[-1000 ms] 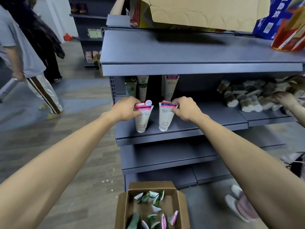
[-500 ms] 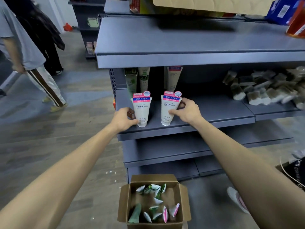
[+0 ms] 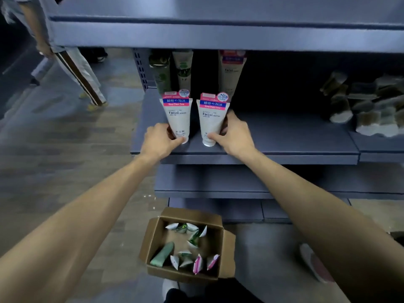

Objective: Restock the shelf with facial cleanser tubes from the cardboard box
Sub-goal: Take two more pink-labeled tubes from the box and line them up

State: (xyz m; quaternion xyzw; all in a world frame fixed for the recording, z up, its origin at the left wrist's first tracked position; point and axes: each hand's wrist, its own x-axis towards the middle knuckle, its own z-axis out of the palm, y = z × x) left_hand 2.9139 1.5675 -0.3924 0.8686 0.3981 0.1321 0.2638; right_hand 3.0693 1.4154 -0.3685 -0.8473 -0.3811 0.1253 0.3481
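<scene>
Grey shelf [image 3: 284, 136] carries two white cleanser tubes upright on their caps, side by side near its front edge. Left hand [image 3: 158, 141] grips the left tube [image 3: 178, 115] low down; right hand [image 3: 235, 135] grips the right tube [image 3: 212, 120]. Below, straight beneath both arms, the cardboard box [image 3: 225, 243] holds more.

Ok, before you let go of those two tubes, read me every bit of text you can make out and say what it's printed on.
"Facial": left tube, gripped by the left hand.
"Facial cleanser": right tube, gripped by the right hand.
"Deep Clean Care": pink band, both tubes, slightly blurred.
Blue band on both: Japanese characters, roughly "綿密の泡沫".
"Facial": back tube, faint.
Fine print, green tubes behind, tubes in the cardboard box: too blurred.
</scene>
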